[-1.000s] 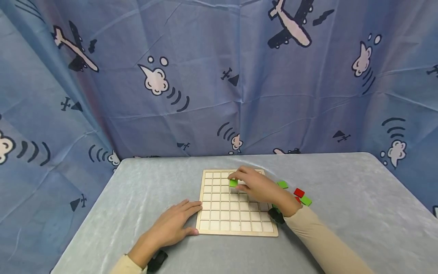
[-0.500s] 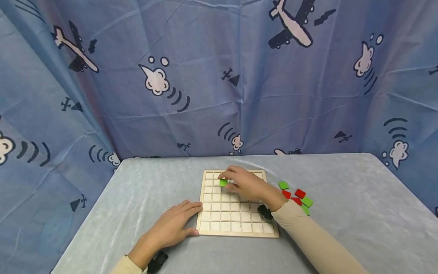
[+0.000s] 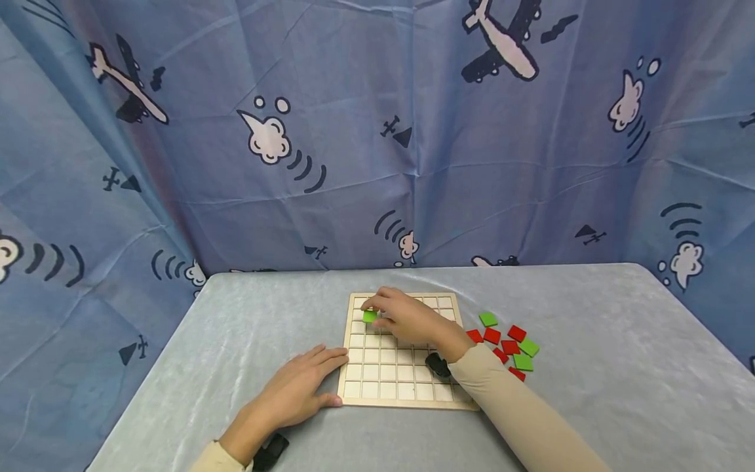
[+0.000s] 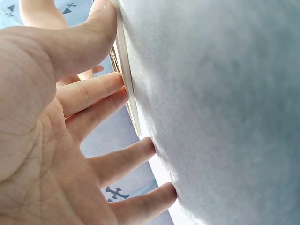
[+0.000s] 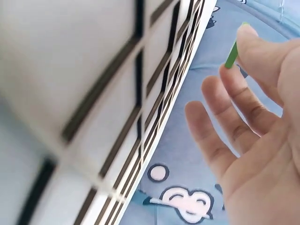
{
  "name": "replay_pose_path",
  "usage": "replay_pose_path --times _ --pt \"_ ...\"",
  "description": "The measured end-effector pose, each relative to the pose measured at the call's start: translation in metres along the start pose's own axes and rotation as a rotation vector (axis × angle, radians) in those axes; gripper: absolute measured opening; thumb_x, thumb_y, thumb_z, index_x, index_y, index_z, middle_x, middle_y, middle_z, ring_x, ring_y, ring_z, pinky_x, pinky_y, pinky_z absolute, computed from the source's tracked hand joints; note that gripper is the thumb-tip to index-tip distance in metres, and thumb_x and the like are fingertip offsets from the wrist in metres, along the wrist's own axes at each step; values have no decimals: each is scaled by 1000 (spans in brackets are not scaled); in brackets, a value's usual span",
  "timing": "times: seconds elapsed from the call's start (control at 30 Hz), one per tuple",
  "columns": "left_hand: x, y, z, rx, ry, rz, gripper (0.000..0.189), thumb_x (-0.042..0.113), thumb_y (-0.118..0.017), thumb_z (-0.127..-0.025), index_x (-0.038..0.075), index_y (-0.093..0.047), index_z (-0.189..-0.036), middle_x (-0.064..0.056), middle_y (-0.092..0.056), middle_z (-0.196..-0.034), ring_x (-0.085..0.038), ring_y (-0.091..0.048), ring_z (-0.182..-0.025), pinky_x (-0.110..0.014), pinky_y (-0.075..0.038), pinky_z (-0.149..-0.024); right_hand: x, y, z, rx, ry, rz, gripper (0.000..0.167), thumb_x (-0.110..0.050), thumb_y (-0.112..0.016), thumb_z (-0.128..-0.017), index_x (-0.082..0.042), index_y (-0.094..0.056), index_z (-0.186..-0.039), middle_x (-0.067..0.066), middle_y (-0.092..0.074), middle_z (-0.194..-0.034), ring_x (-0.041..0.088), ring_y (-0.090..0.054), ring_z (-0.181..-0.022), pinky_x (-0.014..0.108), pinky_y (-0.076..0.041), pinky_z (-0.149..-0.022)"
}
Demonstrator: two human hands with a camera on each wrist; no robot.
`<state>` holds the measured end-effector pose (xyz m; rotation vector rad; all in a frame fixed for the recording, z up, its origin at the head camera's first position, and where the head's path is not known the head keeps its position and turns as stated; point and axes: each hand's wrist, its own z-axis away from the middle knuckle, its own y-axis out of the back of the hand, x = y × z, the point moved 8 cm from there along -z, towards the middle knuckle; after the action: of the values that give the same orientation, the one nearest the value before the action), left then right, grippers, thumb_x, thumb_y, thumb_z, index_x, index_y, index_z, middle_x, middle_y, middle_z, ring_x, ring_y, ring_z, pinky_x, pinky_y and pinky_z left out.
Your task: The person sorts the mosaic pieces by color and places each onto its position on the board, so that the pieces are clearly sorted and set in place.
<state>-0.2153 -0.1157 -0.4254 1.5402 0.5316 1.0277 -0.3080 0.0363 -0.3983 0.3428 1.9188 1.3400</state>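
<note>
My right hand (image 3: 407,319) pinches a small green square tile (image 3: 369,316) between thumb and finger, over the far left part of a wooden grid board (image 3: 407,403). In the right wrist view the green tile (image 5: 231,55) is seen edge-on, apart from the board's slatted grid (image 5: 140,105). At the board's left edge rests my left hand (image 3: 295,387), with fingers spread and the thumb by the near left corner. The left wrist view shows thumb and fingertips of the left hand (image 4: 70,112) touching the board's edge (image 4: 125,65) and the cloth.
Right of the board lie several loose tiles, among them a red tile (image 3: 517,333) and a green tile (image 3: 523,362), some partly behind the right forearm. Grey cloth (image 3: 590,314) covers the table. A blue patterned curtain (image 3: 377,131) hangs behind it.
My right hand has moved left across the board's far rows, carrying the green tile. More red tiles show beside the forearm. The left hand has stayed in place.
</note>
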Motion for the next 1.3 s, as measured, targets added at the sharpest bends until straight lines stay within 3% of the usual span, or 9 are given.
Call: replay_pose_path --times 0.2,0.4,0.87,1.07,1.3 --pt "1 0 -1 25 -10 -12 68 41 -75 -84 13 -54 -143 -2 -51 -150 -42 -44 -140 -63 -41 -107 -7 -8 -8 3 1 -5 33 -19 -66 -96 -12 -64 -128 1 -61 -110 15 -58 -93 32 -50 -84" --pt "1 0 -1 22 -14 -9 68 41 -75 -84 12 -53 -142 -2 -50 -150 -42 -44 -140 -63 -40 -107 -10 -17 -13 -34 -35 40 32 -21 -66 -97 -15 -64 -127 -1 -60 -111 10 -54 -90 31 -49 -84" --pt "1 0 -1 16 -10 -12 68 41 -75 -85 12 -54 -142 -1 -49 -151 -43 -43 -140 -64 -40 -107 -9 -19 -20 -95 -73 93 32 -24 -64 -98 -18 -64 -129 -3 -59 -111 8 -55 -89 29 -50 -83" --pt "1 -1 -3 -1 -7 -2 68 42 -74 -85 14 -52 -144 0 -48 -153 -43 -42 -141 -63 -40 -107 -12 -12 -27 -80 -88 86 34 -24 -66 -97 -17 -64 -130 -1 -59 -112 9 -57 -86 28 -51 -77" --pt "2 0 -1 22 -16 -11 68 41 -76 -84 12 -54 -142 -1 -50 -151 -43 -44 -140 -63 -41 -106 -9 -24 -26 -122 -103 142 29 -27 -66 -97 -22 -66 -125 -3 -61 -111 8 -58 -88 28 -51 -80"
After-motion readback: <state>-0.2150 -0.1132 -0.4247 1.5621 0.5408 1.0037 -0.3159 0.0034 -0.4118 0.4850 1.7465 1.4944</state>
